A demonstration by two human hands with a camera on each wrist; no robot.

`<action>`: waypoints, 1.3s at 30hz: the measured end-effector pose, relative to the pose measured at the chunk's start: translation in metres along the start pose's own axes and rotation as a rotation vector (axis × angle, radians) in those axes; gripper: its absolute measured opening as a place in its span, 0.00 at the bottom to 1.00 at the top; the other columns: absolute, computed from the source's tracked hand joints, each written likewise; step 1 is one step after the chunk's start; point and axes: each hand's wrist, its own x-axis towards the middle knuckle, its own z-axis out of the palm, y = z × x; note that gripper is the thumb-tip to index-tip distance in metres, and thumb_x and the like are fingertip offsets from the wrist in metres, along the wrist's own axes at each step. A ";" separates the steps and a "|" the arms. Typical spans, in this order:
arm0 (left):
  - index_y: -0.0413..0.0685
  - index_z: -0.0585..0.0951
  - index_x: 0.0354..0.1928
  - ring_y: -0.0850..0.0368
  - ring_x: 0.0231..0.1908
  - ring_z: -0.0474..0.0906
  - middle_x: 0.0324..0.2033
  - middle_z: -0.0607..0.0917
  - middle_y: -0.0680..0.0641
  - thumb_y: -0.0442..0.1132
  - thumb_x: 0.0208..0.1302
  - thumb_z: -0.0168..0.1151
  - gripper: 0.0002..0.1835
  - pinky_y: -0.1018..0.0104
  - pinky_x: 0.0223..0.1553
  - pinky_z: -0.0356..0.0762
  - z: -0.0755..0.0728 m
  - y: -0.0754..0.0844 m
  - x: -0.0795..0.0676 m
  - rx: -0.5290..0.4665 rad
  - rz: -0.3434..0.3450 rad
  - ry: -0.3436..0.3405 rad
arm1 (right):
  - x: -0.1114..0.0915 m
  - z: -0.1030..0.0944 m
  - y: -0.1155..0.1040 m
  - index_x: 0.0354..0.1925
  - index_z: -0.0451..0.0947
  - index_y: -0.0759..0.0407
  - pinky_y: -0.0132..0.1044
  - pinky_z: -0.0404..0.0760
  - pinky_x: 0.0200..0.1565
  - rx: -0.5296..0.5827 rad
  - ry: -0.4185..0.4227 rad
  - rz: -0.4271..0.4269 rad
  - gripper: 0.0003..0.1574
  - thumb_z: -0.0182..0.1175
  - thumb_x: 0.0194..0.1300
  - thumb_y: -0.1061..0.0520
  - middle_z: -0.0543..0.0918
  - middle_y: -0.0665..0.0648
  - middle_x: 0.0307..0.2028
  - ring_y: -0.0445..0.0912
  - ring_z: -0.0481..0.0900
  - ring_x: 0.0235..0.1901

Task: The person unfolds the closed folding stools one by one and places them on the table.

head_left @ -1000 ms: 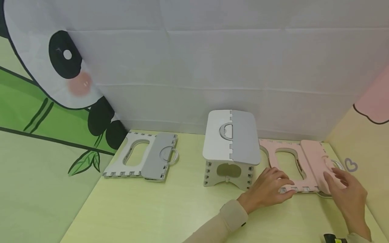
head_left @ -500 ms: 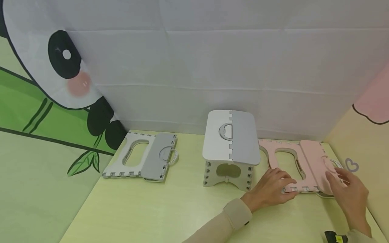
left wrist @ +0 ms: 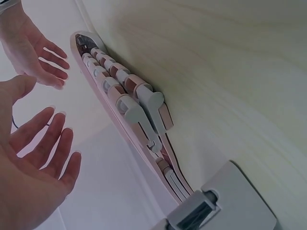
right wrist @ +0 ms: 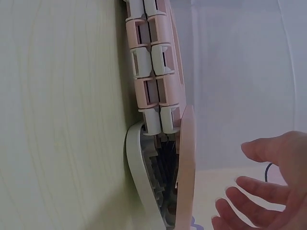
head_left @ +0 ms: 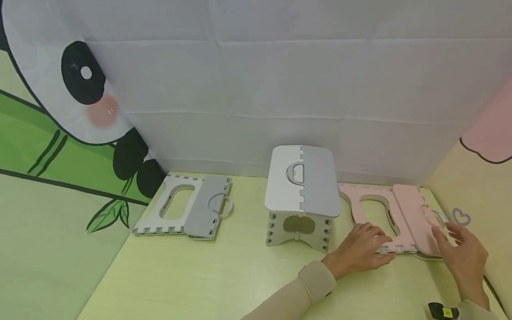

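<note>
Head view: pink folding stool (head_left: pixel 416 218) lies flat on the pale yellow-green table (head_left: pixel 224 275), at its right end near the cloth backdrop (head_left: pixel 240 80). Pale carry handle (head_left: pixel 441 215) at the stool's right edge. Left grip (head_left: pixel 360 249), a bare hand out of a beige sleeve (head_left: pixel 286 293), is over the stool's near edge, fingers slightly bent, holding nothing. Right grip (head_left: pixel 464 255) is at the handle end, thumb and fingers parted, nothing visibly held. White-and-grey stool (head_left: pixel 320 182) stands unfolded and upright just left of the pink one. Second white-and-grey stool (head_left: pixel 204 204) lies folded, well apart, further left. Small black object with a yellow label (head_left: pixel 438 310) by the right cuff, at the bottom edge; cannot tell what it is.

Left wrist view: pink stool seen edge-on, two rows of hinge knuckles (left wrist: pixel 115 86) along its side. Left grip low in frame, fingers loosely spread, released, a gap between them and the stool. Right grip beyond it, likewise relaxed. Grey plastic part (left wrist: pixel 240 191) at lower right; owner unclear from this angle.

Right wrist view: pink stool's end panels part in a narrow wedge, dark inside. Right grip apart from it, thumb extended, fingers slack.
</note>
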 end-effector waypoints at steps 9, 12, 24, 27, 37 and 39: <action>0.62 0.83 0.62 0.66 0.55 0.74 0.53 0.83 0.61 0.61 0.73 0.59 0.22 0.77 0.61 0.67 0.005 0.007 0.005 -0.018 -0.020 -0.113 | 0.006 -0.005 0.009 0.63 0.75 0.70 0.19 0.61 0.37 -0.018 -0.036 0.050 0.33 0.63 0.71 0.48 0.76 0.76 0.62 0.20 0.60 0.36; 0.63 0.82 0.63 0.67 0.55 0.73 0.54 0.82 0.61 0.62 0.74 0.58 0.23 0.78 0.61 0.67 0.006 0.009 0.006 -0.021 -0.035 -0.157 | 0.008 -0.007 0.010 0.65 0.73 0.71 0.23 0.63 0.37 -0.039 -0.070 0.076 0.36 0.62 0.72 0.46 0.74 0.76 0.63 0.36 0.73 0.42; 0.61 0.81 0.63 0.66 0.55 0.74 0.54 0.82 0.60 0.63 0.73 0.59 0.25 0.77 0.61 0.68 0.018 0.012 0.009 -0.009 -0.022 -0.167 | 0.015 -0.011 0.016 0.67 0.70 0.73 0.29 0.63 0.35 -0.064 -0.089 0.089 0.38 0.59 0.72 0.47 0.72 0.79 0.63 0.71 0.72 0.56; 0.61 0.80 0.63 0.66 0.56 0.73 0.54 0.81 0.59 0.63 0.72 0.59 0.25 0.76 0.62 0.67 0.020 0.013 0.010 -0.017 -0.025 -0.184 | 0.015 -0.011 0.019 0.66 0.70 0.74 0.29 0.63 0.35 -0.067 -0.079 0.076 0.38 0.60 0.71 0.47 0.72 0.80 0.62 0.70 0.74 0.54; 0.61 0.79 0.65 0.66 0.58 0.72 0.57 0.79 0.60 0.64 0.71 0.59 0.26 0.75 0.64 0.66 0.023 0.013 0.013 -0.048 -0.062 -0.264 | 0.020 -0.012 0.030 0.66 0.68 0.76 0.24 0.65 0.33 -0.032 -0.135 0.044 0.41 0.62 0.70 0.46 0.71 0.80 0.62 0.21 0.63 0.37; 0.61 0.79 0.65 0.66 0.59 0.72 0.58 0.79 0.60 0.64 0.71 0.59 0.27 0.75 0.64 0.66 0.025 0.013 0.014 -0.050 -0.068 -0.283 | 0.020 -0.012 0.033 0.66 0.67 0.77 0.22 0.65 0.32 -0.017 -0.146 0.034 0.42 0.62 0.69 0.46 0.71 0.81 0.61 0.16 0.55 0.35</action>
